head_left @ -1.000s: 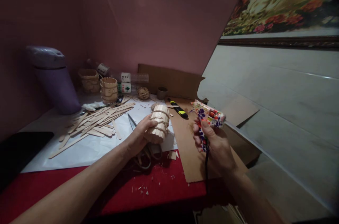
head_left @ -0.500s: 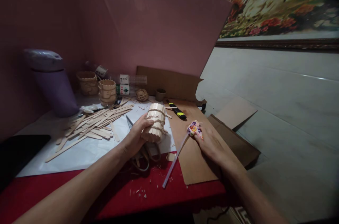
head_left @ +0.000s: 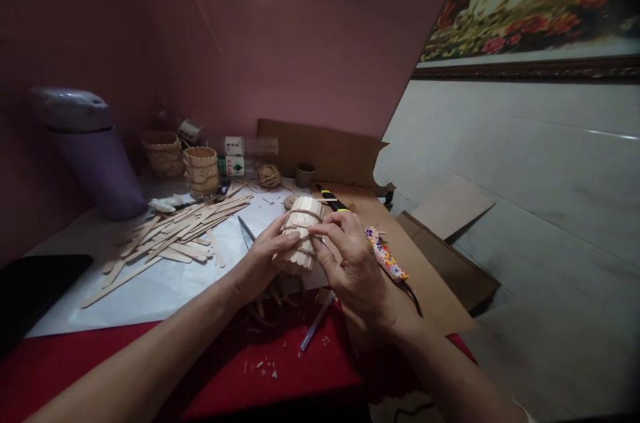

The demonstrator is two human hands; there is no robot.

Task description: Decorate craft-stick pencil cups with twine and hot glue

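Note:
A small cup made of craft sticks (head_left: pixel 301 210), wound with brown twine, lies tilted in my left hand (head_left: pixel 257 256), whose fingers wrap round its left side. My right hand (head_left: pixel 357 273) is at the cup's right side, thumb and forefinger pinched close together on the twine (head_left: pixel 306 246). Its other fingers are curled, and the far side of the cup is hidden. Right of this hand, a flower-patterned glue gun (head_left: pixel 389 256) rests on the cardboard, its black cord running toward me. A clear glue stick (head_left: pixel 317 322) sticks out below my right hand.
Scissors (head_left: pixel 246 231) lie partly under my left hand. Loose craft sticks (head_left: pixel 175 236) are heaped on white paper at left. Two finished cups (head_left: pixel 201 173), a twine ball (head_left: pixel 269 175), plastic bottles and a purple tumbler (head_left: pixel 97 163) stand behind. A yellow-black cutter (head_left: pixel 329 196) lies beyond the cup.
My right hand has let go of the glue gun, now lying on the cardboard, and moved left to the cup's twine. My left hand still holds the cup.

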